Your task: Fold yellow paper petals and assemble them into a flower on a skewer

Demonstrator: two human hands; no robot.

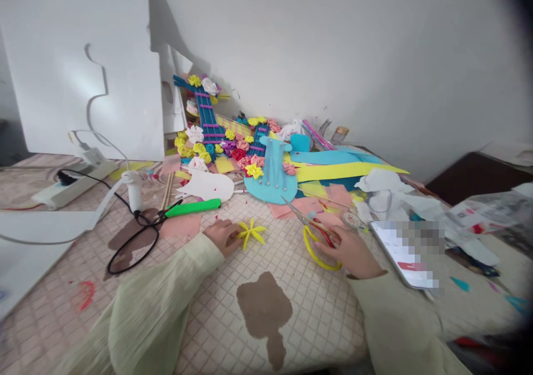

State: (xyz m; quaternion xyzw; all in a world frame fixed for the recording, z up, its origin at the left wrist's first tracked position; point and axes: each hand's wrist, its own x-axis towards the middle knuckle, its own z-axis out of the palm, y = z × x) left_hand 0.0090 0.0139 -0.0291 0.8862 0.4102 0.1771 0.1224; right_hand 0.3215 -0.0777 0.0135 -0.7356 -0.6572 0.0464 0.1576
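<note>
My left hand [224, 237] is closed on one petal of a yellow paper flower [251, 233], whose narrow petals spread out to the right of the fingertips. In my right hand [347, 251] are scissors with yellow and red handles [315, 253], held near the handles, their blades pointing up and left. Behind the flower lies a light blue paper shape [272, 180] with thin strings and small pins on it and a yellow paper blossom at its left edge. A green tool [194, 207] rests beyond my left hand.
Crumpled paper flowers [200, 151] and dark blue paper pieces are piled against the wall. A white glue gun [134, 193] with a black cable and a power strip [75, 181] stand at left. A phone [403, 255] lies at right, near plastic bags [478, 216].
</note>
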